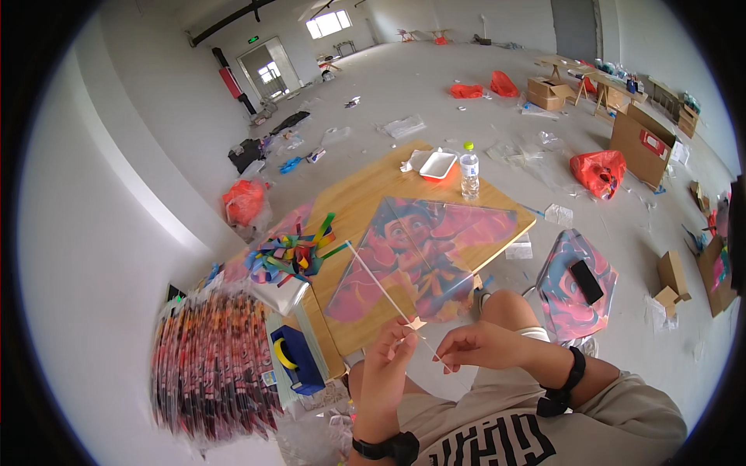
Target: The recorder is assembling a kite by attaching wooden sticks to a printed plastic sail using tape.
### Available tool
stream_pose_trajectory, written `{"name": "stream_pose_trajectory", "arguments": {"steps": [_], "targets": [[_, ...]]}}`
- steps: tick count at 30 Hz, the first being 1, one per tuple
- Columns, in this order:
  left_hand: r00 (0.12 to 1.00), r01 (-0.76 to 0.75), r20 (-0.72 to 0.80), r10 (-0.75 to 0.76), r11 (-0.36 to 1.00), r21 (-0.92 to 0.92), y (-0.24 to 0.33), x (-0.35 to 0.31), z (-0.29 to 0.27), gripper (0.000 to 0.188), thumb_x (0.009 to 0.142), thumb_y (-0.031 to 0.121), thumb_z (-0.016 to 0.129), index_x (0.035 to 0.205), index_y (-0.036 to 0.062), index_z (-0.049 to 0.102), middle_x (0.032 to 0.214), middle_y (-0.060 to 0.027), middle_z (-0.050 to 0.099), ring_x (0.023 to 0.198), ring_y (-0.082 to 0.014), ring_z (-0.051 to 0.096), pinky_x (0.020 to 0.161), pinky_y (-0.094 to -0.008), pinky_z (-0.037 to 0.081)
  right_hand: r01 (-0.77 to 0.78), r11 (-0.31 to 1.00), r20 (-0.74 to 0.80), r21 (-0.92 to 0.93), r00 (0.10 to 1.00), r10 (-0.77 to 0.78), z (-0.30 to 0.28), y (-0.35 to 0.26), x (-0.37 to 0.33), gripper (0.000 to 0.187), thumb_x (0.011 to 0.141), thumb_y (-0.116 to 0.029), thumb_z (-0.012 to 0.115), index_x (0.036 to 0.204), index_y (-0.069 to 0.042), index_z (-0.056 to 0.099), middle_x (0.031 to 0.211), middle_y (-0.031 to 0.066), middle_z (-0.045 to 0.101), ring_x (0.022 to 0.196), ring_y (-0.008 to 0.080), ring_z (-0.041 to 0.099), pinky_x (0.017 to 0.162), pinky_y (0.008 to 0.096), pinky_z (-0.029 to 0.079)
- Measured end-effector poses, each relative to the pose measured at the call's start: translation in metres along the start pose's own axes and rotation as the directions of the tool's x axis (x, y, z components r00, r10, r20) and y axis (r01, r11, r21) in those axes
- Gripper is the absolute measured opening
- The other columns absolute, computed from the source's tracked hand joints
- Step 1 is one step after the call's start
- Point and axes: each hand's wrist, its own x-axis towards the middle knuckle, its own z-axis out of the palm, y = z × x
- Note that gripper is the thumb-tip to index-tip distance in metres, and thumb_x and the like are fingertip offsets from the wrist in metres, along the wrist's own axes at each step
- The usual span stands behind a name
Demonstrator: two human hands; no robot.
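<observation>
Black lettering [497, 443] marks the shirt [622, 419]; the green wall sign [253, 39] is unreadably small.

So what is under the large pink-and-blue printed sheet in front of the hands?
The large printed sheet lies on the wooden table, whose wood shows beyond it and to its left. Anything directly beneath is covered.
</observation>
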Motion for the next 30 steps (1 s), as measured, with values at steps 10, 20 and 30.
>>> {"name": "stream_pose_trajectory", "arguments": {"steps": [10,20,30], "targets": [[0.996,-0.042,0.086,0.032,0.992,0.116,-0.005,0.001,-0.003,0.009,0.103,0.014,0.067,0.109,0.0076,0.066,0.14,-0.006,0.055,0.114,-0.0111,0.054,0.092,-0.0284,0.045,-0.184,0.98,0.047,0.081,0.982,0.18,0.005,-0.001,0.001,0.023,0.107,-0.017,0.063,0.126,-0.004,0.069,0.114,-0.0003,0.071,0.088,0.0062,0.055,0.082,0.0241,0.048],[0.997,0.014,0.079,-0.018,0.998,0.053,-0.001,-0.003,0.008,0.009,0.101,0.015,0.068,0.104,0.0067,0.068,0.138,-0.0102,0.057,0.129,-0.0185,0.051,0.113,-0.0378,0.033,-0.078,0.973,0.078,0.216,0.995,0.062,0.006,0.013,-0.005,0.017,0.106,-0.015,0.065,0.115,-0.003,0.07,0.102,-0.0011,0.07,0.083,0.0065,0.057,0.073,0.0242,0.047],[0.999,-0.028,0.023,0.024,0.987,0.161,-0.007,-0.005,0.005,0.009,0.101,0.012,0.069,0.109,0.007,0.067,0.136,-0.0085,0.058,0.111,-0.0116,0.055,0.093,-0.0283,0.044,-0.137,0.99,-0.164,0.034,0.976,0.141,0.013,-0.004,-0.008,0.011,0.101,-0.011,0.072,0.102,-0.003,0.065,0.087,0.0024,0.07,0.068,0.008,0.065,0.06,0.0235,0.05]]}}
